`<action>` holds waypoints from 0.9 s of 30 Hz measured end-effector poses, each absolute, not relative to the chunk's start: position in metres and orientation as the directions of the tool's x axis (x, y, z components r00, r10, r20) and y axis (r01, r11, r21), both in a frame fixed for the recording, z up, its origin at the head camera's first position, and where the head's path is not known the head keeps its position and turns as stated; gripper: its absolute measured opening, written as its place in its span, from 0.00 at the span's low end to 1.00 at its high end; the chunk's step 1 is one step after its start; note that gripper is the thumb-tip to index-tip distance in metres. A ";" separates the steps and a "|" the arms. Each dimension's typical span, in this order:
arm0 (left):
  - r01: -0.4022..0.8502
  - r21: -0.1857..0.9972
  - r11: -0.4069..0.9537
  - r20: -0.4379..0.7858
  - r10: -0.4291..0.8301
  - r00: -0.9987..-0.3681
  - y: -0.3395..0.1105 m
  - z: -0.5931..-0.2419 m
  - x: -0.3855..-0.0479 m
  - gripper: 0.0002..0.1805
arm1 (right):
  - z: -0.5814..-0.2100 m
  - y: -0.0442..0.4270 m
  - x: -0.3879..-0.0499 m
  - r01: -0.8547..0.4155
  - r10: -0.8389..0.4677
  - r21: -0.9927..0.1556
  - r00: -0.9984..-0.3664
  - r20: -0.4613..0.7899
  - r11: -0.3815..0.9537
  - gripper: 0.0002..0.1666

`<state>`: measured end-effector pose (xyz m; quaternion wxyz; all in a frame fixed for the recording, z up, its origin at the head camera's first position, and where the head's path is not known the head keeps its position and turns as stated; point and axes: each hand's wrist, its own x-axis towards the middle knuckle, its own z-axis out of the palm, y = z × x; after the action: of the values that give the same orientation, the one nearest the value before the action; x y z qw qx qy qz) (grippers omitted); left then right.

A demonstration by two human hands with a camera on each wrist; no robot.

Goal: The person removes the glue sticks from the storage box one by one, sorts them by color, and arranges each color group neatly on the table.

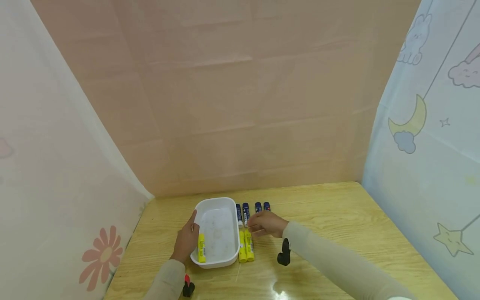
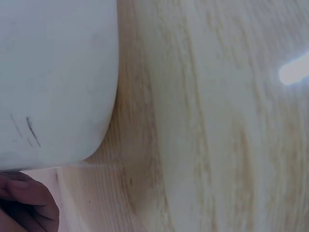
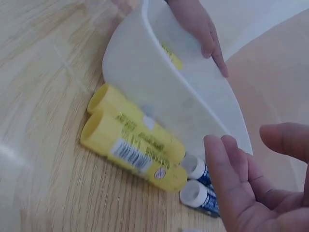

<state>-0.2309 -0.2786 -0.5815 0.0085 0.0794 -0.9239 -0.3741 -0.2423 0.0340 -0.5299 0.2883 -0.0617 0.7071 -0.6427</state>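
Note:
A white plastic tray (image 1: 215,263) stands left of the middle of the table, with one yellow glue stick (image 1: 201,248) inside along its left wall. My left hand (image 1: 186,239) grips the tray's left rim; its curled fingers show below the tray edge in the left wrist view. Against the tray's right side lie two yellow glue sticks (image 3: 137,154), side by side. Beyond them are blue tubes with white ends (image 3: 195,193), which look like glue sticks too. My right hand (image 1: 267,223) hovers over this group, thumb and fingers apart, holding nothing.
Two more blue tubes (image 1: 258,207) lie behind my right hand, partly hidden by it. The wooden table (image 1: 330,216) meets a plain hanging cloth (image 1: 240,125) at the back. Patterned cloths (image 1: 442,166) hang at both sides.

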 end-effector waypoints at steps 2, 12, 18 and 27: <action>-0.136 0.692 0.709 -0.039 -0.152 -0.988 -0.279 -0.582 -0.232 0.30 | -0.525 0.028 -0.242 0.284 -0.479 -0.948 -0.819 -0.318 0.144 0.23; -0.126 0.701 0.702 -0.033 -0.145 -0.989 -0.281 -0.585 -0.232 0.30 | -0.515 -0.016 -0.235 0.342 -0.521 -0.939 -0.797 -0.306 0.029 0.20; -0.140 0.706 0.694 -0.040 -0.158 -0.987 -0.279 -0.589 -0.230 0.30 | -0.520 -0.034 -0.225 0.350 -0.537 -0.935 -0.781 -0.320 0.048 0.22; -0.123 0.699 0.704 -0.008 -0.164 -0.986 -0.280 -0.589 -0.234 0.29 | -0.531 -0.054 -0.221 0.362 -0.522 -0.931 -0.789 -0.325 0.032 0.22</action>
<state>-0.2337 -0.2796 -0.5893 0.0273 0.0780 -0.9228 -0.3764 -0.2212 -0.0545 -0.5307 0.3191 -0.0620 0.6435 -0.6930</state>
